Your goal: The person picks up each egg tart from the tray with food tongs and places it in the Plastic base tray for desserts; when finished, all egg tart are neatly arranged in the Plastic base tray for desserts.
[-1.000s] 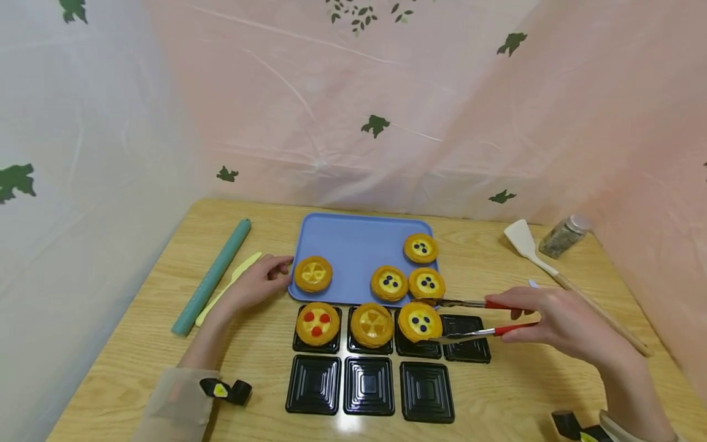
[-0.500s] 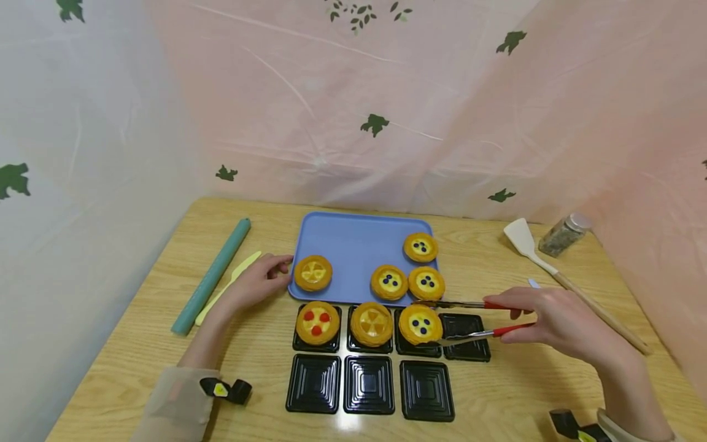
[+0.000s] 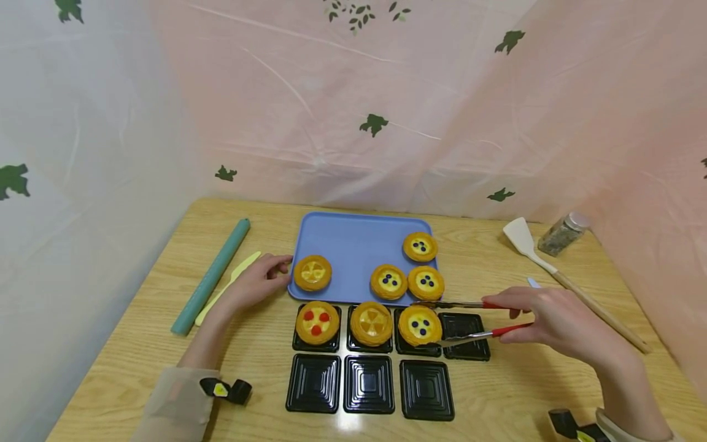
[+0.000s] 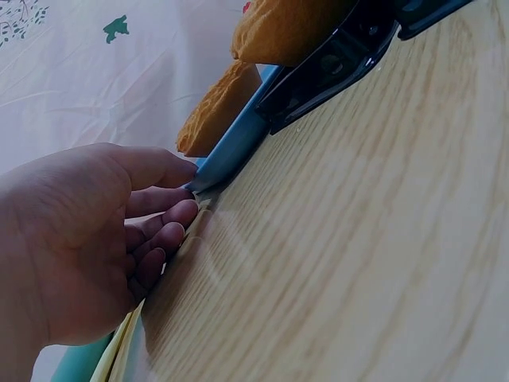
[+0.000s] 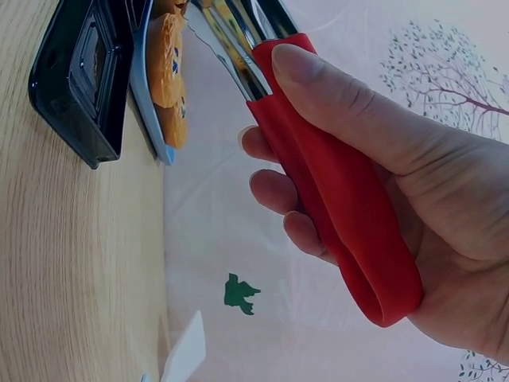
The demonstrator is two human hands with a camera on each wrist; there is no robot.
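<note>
My left hand (image 3: 264, 279) is at the left edge of the blue tray (image 3: 353, 236), thumb and forefinger pinching its rim in the left wrist view. Red-handled tongs (image 5: 342, 191) are in my right hand (image 3: 558, 319), its thumb along one handle. Their tips lie on either side of a blueberry-topped egg tart (image 3: 420, 325), which sits over a square black plastic tray (image 3: 403, 348). To its left, a tart with orange wedges (image 3: 371, 324) and a tart with red berries (image 3: 317, 323) rest on similar black trays.
The blue tray bears several tarts. Empty black trays (image 3: 369, 383) line the near side; another black tray (image 3: 469, 337) lies under the tongs. At left are a teal rolling pin (image 3: 212, 276) and yellow knife (image 3: 243, 265); at right, a spatula (image 3: 519, 236) and glass shaker (image 3: 563, 235).
The tong arms have moved slightly off the blueberry tart, whose near edge shows more clearly. My left hand stays at the tray's edge.
</note>
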